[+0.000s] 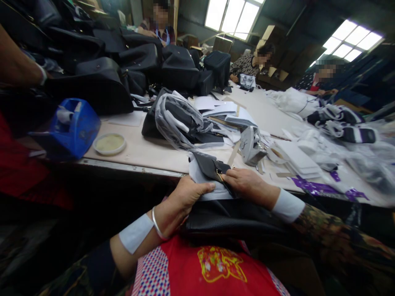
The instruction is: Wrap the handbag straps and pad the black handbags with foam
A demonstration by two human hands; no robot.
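A black leather bag [228,220] lies in my lap against the table edge. Its flap [210,164] stands up with a small gold clasp and white paper wrapped around it. My left hand [182,201] grips the white paper and the bag's edge from the left, fingers curled. My right hand [243,183] pinches the flap beside the clasp. Both wrists carry white bands, and the left also has a thin bangle.
A blue tape dispenser [72,127] and a small round dish [109,144] stand at the table's left. Black bags [101,78] pile up behind, one in plastic wrap [175,119]. White paper and packing litter the right. Three people sit at the far side; another person's arm [18,65] is at left.
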